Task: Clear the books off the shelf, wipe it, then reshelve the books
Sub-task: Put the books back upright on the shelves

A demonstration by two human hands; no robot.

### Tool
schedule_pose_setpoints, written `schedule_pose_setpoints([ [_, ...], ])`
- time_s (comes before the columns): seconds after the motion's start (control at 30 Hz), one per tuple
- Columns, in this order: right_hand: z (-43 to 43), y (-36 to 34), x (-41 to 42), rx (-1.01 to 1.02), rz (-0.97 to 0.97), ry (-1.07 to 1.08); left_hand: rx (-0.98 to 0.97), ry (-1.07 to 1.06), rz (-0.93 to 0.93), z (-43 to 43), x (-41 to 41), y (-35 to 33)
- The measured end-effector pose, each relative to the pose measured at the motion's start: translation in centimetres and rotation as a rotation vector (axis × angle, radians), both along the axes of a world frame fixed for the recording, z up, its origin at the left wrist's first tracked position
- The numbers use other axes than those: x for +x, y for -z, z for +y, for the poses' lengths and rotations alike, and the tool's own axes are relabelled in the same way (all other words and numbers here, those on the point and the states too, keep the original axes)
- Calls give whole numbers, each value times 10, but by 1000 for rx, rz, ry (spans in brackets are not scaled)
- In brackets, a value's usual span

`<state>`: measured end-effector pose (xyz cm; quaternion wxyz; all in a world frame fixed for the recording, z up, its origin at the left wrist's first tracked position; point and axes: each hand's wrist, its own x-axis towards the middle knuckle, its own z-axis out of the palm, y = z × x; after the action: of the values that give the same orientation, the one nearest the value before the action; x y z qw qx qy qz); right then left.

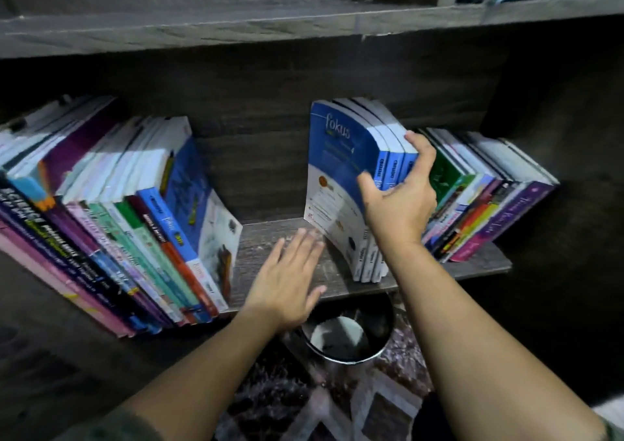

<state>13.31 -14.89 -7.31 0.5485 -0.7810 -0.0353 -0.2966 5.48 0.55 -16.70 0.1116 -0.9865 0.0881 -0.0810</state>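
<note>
Head view, books [341, 157], seemingly between right fingers [422, 150]

Blue-and-white books [341, 170], dark woodgrain shelf [270, 238]

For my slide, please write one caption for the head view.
Right hand grips blue books standing on the shelf; open left hand hovers at the gap beside them.

Three blue books [341, 157], 1 o'clock; two book rows: left row [135, 224], 9 o'clock, right row [479, 197], 3 o'clock; one bin [347, 339], 6 o'clock.
</note>
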Motion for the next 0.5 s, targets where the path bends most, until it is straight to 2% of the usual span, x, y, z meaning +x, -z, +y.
schedule_pose_setpoints([
  [0.1, -22, 1, 8, 41, 15, 62, -29, 9, 184, -3, 8, 35],
  [0.33, -40, 8, 14, 122, 3, 186, -155, -51, 239, -7, 20, 59],
  [0.5, -37, 9, 18, 14, -15, 165, -172, -48, 202, -7, 18, 60],
])
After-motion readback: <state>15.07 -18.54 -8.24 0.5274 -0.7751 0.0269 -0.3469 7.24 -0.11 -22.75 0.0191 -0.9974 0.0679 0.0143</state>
